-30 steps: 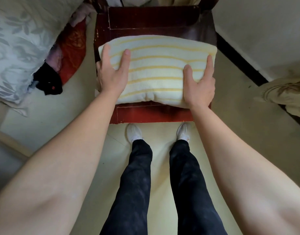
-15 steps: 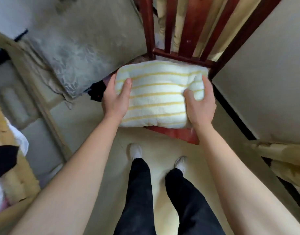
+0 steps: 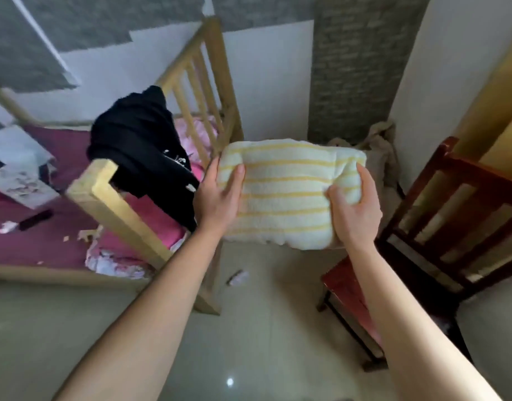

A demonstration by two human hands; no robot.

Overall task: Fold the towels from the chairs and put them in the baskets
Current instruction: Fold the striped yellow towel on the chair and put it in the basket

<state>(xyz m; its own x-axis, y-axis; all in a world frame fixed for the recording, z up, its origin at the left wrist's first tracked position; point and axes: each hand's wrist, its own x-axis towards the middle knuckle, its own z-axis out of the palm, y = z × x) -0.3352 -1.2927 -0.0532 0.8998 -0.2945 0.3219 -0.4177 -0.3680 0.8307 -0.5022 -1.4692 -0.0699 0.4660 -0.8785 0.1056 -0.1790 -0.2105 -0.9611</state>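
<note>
A folded white towel with yellow stripes point(image 3: 286, 195) is held in the air in front of me, above the floor. My left hand point(image 3: 220, 195) grips its left edge, thumb on top. My right hand point(image 3: 354, 208) grips its right edge, thumb pressed into the top and fingers wrapped round the side. The dark red wooden chair point(image 3: 451, 227) stands low at the right, its seat bare. No basket is in view.
A light wooden bed frame point(image 3: 127, 212) with a magenta mattress stands at the left, a black garment point(image 3: 145, 146) draped over its corner rail. Beige cloth point(image 3: 382, 157) is heaped in the corner behind the towel. A small object point(image 3: 237, 277) lies on the shiny floor.
The towel has been lifted off the red chair seat with both hands, and my view has swung left toward the bed. The chair is now at the right.
</note>
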